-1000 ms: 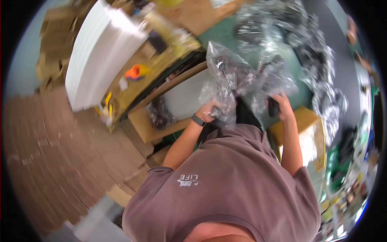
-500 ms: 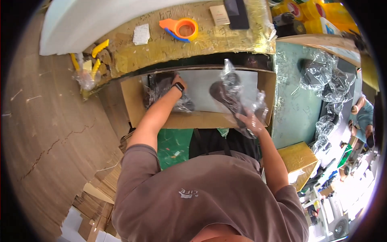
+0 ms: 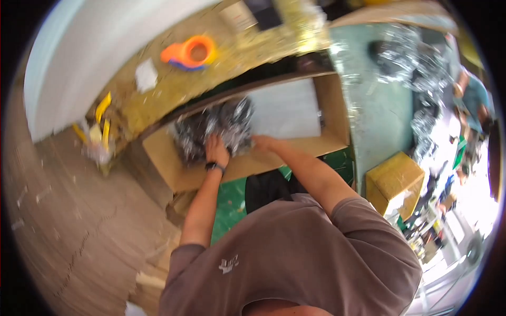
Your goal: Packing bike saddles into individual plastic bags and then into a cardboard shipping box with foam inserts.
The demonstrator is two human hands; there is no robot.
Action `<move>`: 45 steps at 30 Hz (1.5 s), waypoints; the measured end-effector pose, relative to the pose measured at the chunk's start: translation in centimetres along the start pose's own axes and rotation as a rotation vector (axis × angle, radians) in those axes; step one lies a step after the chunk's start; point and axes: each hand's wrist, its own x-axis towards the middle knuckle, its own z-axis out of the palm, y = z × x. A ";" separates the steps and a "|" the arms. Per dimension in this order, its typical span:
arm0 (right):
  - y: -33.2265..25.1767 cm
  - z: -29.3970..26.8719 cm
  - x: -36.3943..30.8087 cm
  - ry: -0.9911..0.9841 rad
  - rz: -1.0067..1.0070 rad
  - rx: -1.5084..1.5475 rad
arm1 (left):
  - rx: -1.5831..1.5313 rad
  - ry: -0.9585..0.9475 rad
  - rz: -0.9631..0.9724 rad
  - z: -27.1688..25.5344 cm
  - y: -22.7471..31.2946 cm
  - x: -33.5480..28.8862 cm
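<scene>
Dark items in clear, shiny plastic wrap (image 3: 211, 126) fill the left part of a long open cardboard box (image 3: 298, 145). Blur hides their exact kind. My left hand (image 3: 216, 150), with a dark watch at its wrist, lies on the near side of the wrapped items, fingers stretched out. Just to the right, my right hand (image 3: 266, 143) reaches over the box's near wall beside the same items. Its fingertips are smeared and partly hidden, so their hold does not show. A pale grey sheet (image 3: 290, 108) lines the right part of the box.
Beyond the box, a taped cardboard surface (image 3: 184, 84) carries an orange tape dispenser (image 3: 196, 51), a white paper piece (image 3: 146, 75) and yellow-handled tools (image 3: 104, 107). More plastic-wrapped dark items (image 3: 403, 58) lie on the right-hand table. A taped carton (image 3: 395, 179) stands at right. Another person (image 3: 472, 100) is far right.
My right hand has moved left, and the long dark wrapped item it held now seems to lie among the others. My left hand has drawn nearer. The view has tilted.
</scene>
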 end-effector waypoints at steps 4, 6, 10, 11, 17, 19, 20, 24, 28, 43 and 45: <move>-7.1 -16.2 -15.4 0.572 -0.222 0.247 | -0.102 0.060 -0.055 -1.2 1.6 -7.2; -2.2 -26.5 -24.4 1.240 -0.078 0.029 | -0.210 0.065 -0.059 -4.8 7.2 -7.6; 17.5 -41.8 -36.9 1.997 0.513 0.144 | -0.318 0.138 0.059 -9.2 18.6 -6.4; 22.7 -43.2 -38.3 2.008 0.723 0.130 | -0.358 0.111 0.107 -10.9 22.5 -6.0; 30.4 -43.2 -36.1 1.528 0.458 0.319 | -0.501 0.045 0.350 -18.5 44.3 -2.2; 32.8 -41.3 -35.6 1.528 0.205 0.476 | -0.421 0.062 0.497 -19.5 52.1 0.3; 32.2 -40.4 -36.1 1.388 0.234 0.441 | -0.338 0.098 0.535 -19.5 55.3 1.4; 32.5 -35.8 -43.9 0.897 0.206 0.357 | 0.124 0.315 0.786 -17.9 65.4 5.1; 35.8 -38.8 -56.3 0.734 0.250 0.164 | 0.515 0.174 0.958 -12.2 67.0 7.1; 38.8 -32.5 -60.3 1.569 0.378 -0.246 | -0.551 -0.290 0.372 -10.6 60.6 -1.8; 31.1 -29.7 -58.2 1.504 0.206 -0.146 | -1.309 -0.847 0.039 -10.8 55.3 -3.3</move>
